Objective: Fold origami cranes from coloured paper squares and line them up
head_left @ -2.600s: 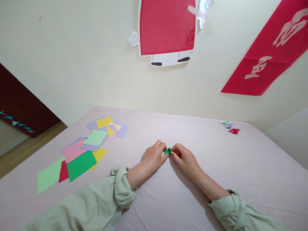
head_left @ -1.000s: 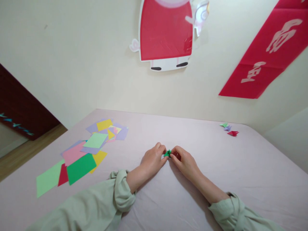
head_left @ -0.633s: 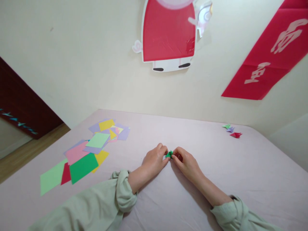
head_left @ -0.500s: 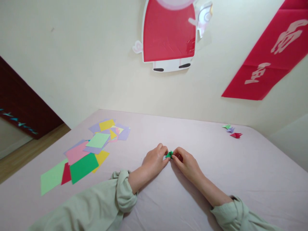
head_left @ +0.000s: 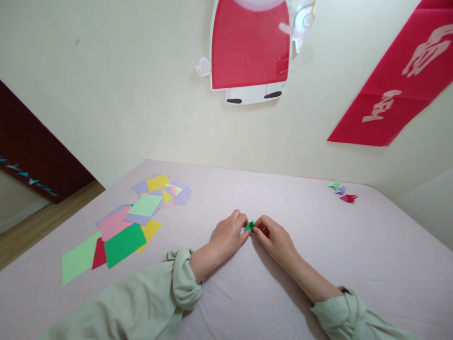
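Observation:
A small folded green paper figure [head_left: 249,227], apparently an origami crane, sits between my two hands at the middle of the table. My left hand [head_left: 230,231] pinches its left side with thumb and fingers. On the opposite side, my right hand [head_left: 275,237] grips it between thumb and forefinger. The fingertips hide part of its folds. Three finished folded paper figures lie at the far right: a light green one [head_left: 334,185], a purple one [head_left: 340,191] and a red one [head_left: 348,198].
Loose coloured paper sheets, among them a dark green one [head_left: 124,245] and a pink one [head_left: 116,223], overlap on the left of the cloth-covered table [head_left: 226,293]. Behind it rises a wall with a red cartoon cutout [head_left: 249,47] and a red banner [head_left: 380,104].
Both hands keep their pinch on the green paper figure, nearly still. The whole view has shifted very slightly.

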Available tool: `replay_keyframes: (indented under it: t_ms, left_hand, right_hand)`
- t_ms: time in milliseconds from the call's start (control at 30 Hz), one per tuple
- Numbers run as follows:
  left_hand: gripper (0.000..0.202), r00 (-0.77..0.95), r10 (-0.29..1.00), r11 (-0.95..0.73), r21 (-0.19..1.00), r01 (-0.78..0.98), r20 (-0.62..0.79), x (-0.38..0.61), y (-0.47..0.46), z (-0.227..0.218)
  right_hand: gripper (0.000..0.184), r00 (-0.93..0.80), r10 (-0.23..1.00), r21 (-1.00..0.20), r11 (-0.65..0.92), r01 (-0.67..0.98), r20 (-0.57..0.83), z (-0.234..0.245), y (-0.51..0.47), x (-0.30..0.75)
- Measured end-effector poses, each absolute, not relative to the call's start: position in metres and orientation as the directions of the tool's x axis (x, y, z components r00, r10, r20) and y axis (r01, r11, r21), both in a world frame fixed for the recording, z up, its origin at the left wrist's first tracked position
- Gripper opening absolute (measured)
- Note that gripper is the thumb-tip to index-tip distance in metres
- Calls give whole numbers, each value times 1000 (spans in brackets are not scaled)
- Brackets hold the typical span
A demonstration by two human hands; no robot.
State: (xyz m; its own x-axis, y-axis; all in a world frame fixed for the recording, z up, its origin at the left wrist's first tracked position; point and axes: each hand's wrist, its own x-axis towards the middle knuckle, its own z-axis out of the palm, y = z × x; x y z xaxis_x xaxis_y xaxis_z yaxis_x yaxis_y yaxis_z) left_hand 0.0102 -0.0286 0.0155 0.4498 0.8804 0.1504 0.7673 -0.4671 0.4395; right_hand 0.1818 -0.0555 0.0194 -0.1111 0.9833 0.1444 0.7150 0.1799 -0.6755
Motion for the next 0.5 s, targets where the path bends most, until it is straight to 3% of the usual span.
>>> replay_keyframes:
  t_ms: [500]
  left_hand:
    - [10, 447, 886, -451, 444, 774, 123, 10, -30, 20]
  right_hand:
    - [11, -116, 983, -660, 181, 729, 142, 21, -56, 182]
